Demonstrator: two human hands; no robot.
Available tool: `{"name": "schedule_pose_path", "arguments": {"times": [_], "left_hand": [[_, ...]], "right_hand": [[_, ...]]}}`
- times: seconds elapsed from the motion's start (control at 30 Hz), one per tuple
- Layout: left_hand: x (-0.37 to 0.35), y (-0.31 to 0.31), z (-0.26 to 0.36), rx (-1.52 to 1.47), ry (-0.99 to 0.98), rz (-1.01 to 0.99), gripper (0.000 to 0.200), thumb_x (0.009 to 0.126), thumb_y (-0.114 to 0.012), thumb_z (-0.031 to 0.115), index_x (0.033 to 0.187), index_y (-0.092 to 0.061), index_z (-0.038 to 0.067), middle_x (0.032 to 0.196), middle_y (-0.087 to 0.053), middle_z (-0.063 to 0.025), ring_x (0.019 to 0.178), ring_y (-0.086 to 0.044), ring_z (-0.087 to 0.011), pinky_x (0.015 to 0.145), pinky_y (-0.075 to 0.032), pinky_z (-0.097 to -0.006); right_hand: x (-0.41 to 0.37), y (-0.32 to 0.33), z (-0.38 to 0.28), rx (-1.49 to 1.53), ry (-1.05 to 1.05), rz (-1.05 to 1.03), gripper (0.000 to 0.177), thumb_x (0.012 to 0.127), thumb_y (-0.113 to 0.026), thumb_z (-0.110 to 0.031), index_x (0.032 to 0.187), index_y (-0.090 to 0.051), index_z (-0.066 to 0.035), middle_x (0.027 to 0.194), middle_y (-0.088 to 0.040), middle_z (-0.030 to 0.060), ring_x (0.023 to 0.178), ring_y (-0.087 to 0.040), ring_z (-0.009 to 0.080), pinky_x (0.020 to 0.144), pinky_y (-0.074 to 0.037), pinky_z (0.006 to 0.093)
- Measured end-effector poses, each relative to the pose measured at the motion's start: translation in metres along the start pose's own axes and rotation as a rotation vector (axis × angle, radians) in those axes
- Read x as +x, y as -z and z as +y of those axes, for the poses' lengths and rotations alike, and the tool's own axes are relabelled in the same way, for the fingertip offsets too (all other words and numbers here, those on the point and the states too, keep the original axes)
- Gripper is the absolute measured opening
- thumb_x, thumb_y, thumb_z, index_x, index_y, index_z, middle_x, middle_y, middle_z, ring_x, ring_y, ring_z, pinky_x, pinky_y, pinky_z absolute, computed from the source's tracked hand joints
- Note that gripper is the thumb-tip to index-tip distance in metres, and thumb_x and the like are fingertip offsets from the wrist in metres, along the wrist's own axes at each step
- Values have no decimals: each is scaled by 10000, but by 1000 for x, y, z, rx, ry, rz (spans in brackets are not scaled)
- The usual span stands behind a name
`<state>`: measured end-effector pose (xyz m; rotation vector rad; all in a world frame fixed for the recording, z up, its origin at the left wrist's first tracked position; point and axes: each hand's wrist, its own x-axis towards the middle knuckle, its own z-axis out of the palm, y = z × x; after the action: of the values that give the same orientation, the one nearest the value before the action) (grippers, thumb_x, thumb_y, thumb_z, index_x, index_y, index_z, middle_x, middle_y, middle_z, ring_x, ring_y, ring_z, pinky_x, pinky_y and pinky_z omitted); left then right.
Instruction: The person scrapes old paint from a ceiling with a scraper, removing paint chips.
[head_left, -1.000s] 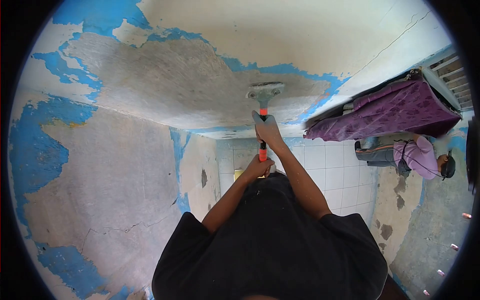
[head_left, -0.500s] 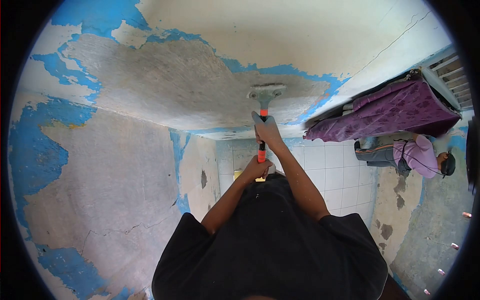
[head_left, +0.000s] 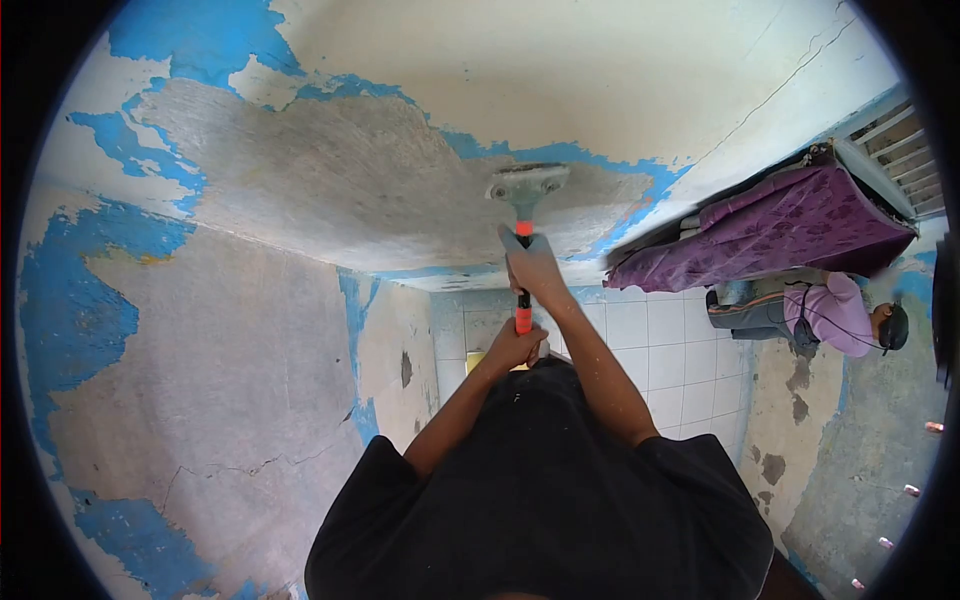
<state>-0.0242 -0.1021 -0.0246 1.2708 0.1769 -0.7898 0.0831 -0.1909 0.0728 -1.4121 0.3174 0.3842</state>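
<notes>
A long-handled wall scraper (head_left: 524,205) with a wide blade reaches up to the wall in front of me. Its blade lies at the bare grey patch, just under a ragged edge of blue paint. The black handle has orange bands. My right hand (head_left: 537,268) is wrapped round the handle below the blade head. Lower down, close to my black shirt, my left hand (head_left: 512,349) is closed round the handle's end. Part of the grip is hidden behind the fingers.
Grey bare plaster (head_left: 240,370) edged with blue paint covers the left wall. A purple cloth (head_left: 770,225) drapes over something at right, beneath a slatted opening (head_left: 895,150). Another person (head_left: 825,315) in a pink shirt stands beyond it. White tiles (head_left: 650,340) cover the floor.
The scraper blade has shifted slightly left and up along the wall. Both hands keep their hold, with the left hand slightly lower. The view has moved a little.
</notes>
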Motion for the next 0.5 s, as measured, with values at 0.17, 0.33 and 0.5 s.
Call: {"name": "schedule_pose_path", "arguments": {"times": [0.17,0.33,0.5], "left_hand": [[13,-2,9,79,-53,44,278,852,-592,159,614,-498,50,471,-479,-33,376,-468,-146,394,-377,-285],[1,-3,-9,-19,47,13,293,854,-586,149,598,-471,65,474,-455,-34,394,-469,-140,401,-373,-283],[1,-4,2,-35,23,14,295,854,-589,150,598,-467,68,485,-469,-38,393,-478,-146,397,-376,-288]], "right_hand": [[-3,0,-18,-24,41,24,511,915,-562,-349,508,-401,-86,397,-378,20,286,-376,156,325,-306,302],[7,1,25,-74,-30,45,503,919,-554,-346,517,-402,-83,407,-392,25,299,-394,160,331,-323,309],[1,3,-1,-49,-38,-40,464,919,-544,-335,564,-419,-62,421,-404,36,311,-426,175,335,-344,323]]}}
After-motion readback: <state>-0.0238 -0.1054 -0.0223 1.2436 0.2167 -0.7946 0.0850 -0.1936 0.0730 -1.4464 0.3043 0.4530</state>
